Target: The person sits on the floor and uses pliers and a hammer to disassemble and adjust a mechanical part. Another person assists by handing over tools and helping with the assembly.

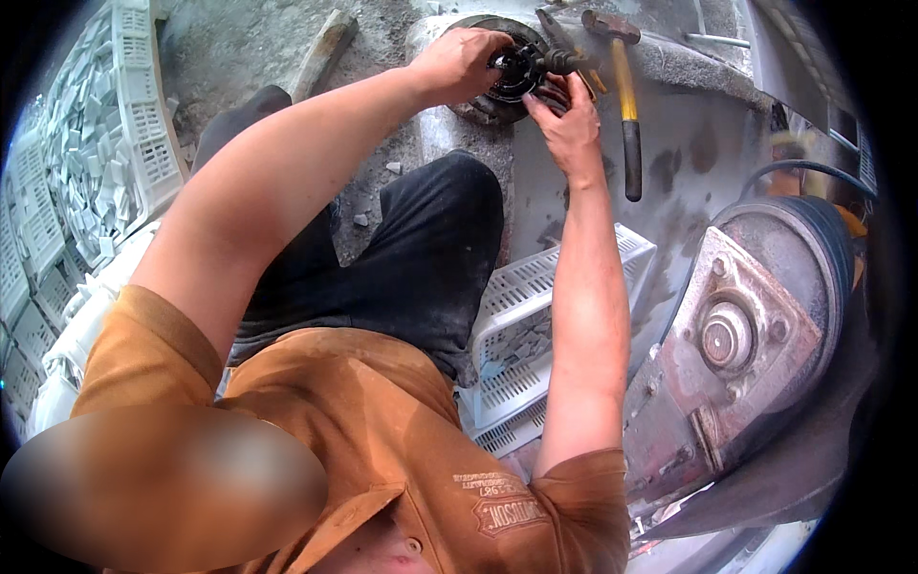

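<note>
A dark, greasy round metal part with a ring-like rim lies on a larger round metal disc, at the far middle of the view. A stubby shaft sticks out to its right. My left hand grips the part's left edge, fingers curled over the rim. On the near right edge, my right hand pinches it between thumb and fingers; some fingertips are hidden behind it. Just beyond the hands are pliers. To their right lies a hammer with a yellow and black handle.
White slotted crates with small pale pieces stand at left. Another white crate sits beside my right forearm. A rusty machine with a wheel hub takes up the right side. A wooden piece lies on the dusty ground.
</note>
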{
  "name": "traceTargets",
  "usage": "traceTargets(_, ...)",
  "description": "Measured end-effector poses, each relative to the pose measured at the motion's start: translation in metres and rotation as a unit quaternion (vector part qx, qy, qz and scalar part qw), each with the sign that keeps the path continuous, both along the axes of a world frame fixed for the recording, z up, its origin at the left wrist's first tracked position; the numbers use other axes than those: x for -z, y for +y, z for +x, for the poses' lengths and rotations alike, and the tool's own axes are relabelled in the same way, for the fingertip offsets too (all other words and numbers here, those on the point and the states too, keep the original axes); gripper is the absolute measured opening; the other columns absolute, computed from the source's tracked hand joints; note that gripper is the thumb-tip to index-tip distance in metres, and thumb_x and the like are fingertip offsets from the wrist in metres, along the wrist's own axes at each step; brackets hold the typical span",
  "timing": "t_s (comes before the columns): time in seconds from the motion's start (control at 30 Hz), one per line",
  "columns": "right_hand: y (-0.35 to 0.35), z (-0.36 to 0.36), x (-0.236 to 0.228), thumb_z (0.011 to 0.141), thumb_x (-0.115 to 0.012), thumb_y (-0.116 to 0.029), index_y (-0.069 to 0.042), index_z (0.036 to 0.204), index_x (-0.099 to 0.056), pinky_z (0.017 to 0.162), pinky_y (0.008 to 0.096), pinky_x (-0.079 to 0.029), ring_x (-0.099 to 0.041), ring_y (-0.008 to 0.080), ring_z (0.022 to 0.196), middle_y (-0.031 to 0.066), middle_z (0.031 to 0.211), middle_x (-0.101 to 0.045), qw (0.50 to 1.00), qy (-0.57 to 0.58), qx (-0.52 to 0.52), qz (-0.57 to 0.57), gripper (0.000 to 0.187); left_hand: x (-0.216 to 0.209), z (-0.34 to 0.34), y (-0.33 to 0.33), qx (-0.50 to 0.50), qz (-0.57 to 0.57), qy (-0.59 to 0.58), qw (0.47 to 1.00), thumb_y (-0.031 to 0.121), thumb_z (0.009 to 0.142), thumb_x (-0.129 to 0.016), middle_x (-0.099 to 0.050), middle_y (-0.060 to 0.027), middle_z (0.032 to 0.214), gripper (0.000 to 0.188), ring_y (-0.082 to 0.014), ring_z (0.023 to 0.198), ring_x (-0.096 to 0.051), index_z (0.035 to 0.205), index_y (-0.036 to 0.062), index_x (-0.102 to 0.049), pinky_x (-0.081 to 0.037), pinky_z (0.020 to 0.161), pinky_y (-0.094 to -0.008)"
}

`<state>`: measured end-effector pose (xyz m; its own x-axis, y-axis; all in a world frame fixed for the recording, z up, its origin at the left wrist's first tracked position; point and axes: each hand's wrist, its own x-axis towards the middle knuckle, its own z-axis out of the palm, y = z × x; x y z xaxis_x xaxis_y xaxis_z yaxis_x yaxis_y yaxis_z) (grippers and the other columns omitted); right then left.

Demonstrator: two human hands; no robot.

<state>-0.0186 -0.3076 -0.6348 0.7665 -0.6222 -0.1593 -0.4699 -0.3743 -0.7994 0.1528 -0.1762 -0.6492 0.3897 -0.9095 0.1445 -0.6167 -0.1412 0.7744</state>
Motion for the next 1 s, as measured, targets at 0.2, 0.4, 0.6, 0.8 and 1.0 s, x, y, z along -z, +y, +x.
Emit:
traceTargets(0.2,0.003,0.014,-0.014,0.079,-0.075,-0.027,-0.002,0.105,-0.055,0.083,0.0379,-0.051,-0.066,0.0251,0.099,0.0165,0.102,-0.068,0.996,0.035,-0.036,-0.073,0.041,0.009,0.005,-0.003,-0.036,0.007,-0.019,0.999,0.014,0.082,-0.059,-0.067,-0.0186,0.100,0.029,-0.0367,0.098,-0.063,0.108,0.0041,-0.065,-0.050,0.087,-0.0440)
traceTargets(0.4,0.018,0.003,-0.035,0.087,-0.067,-0.022,0.000,0.118,-0.055,0.078,0.0348,-0.053,-0.067,0.0245,0.091,0.0144,0.101,-0.068,0.995,-0.078,0.056,-0.003,0.040,0.011,-0.026,0.003,-0.209,0.170,0.277,0.922,0.019,0.091,-0.056,-0.068,-0.0162,0.092,0.023,-0.0259,0.084,-0.066,0.101,0.0015,-0.066,-0.052,0.073,-0.0373)
traceTargets(0.6,0.019,0.024,-0.111,0.097,-0.054,-0.028,-0.001,0.124,-0.057,0.071,0.0282,-0.053,-0.066,0.0173,0.088,0.0109,0.105,-0.066,0.994,-0.062,0.080,0.040,0.038,0.014,-0.078,0.002,-0.356,-0.013,0.687,0.634,0.006,0.092,-0.054,-0.064,-0.0108,0.097,0.035,-0.0169,0.080,-0.063,0.126,0.0032,-0.046,-0.052,0.064,-0.0290)
traceTargets(0.8,0.026,0.059,-0.128,0.082,-0.075,-0.035,-0.001,0.105,-0.066,0.074,0.0294,-0.053,-0.069,0.0188,0.079,0.0108,0.088,-0.070,0.969,0.161,-0.003,-0.187,0.042,0.001,-0.074,-0.008,-0.313,-0.014,0.517,0.797,0.010,0.077,-0.071,-0.067,-0.0096,0.093,0.061,-0.0188,0.086,-0.066,0.134,0.0102,-0.049,-0.053,0.080,-0.0316)
traceTargets(1.0,0.024,0.064,-0.122,0.081,-0.076,-0.035,-0.002,0.097,-0.068,0.073,0.0324,-0.053,-0.069,0.0218,0.077,0.0128,0.088,-0.071,0.957,0.209,0.015,-0.201,0.038,0.001,-0.075,-0.013,-0.319,-0.014,0.574,0.754,0.008,0.076,-0.075,-0.068,-0.0084,0.097,0.061,-0.0135,0.088,-0.066,0.132,0.0071,-0.053,-0.054,0.079,-0.0268)
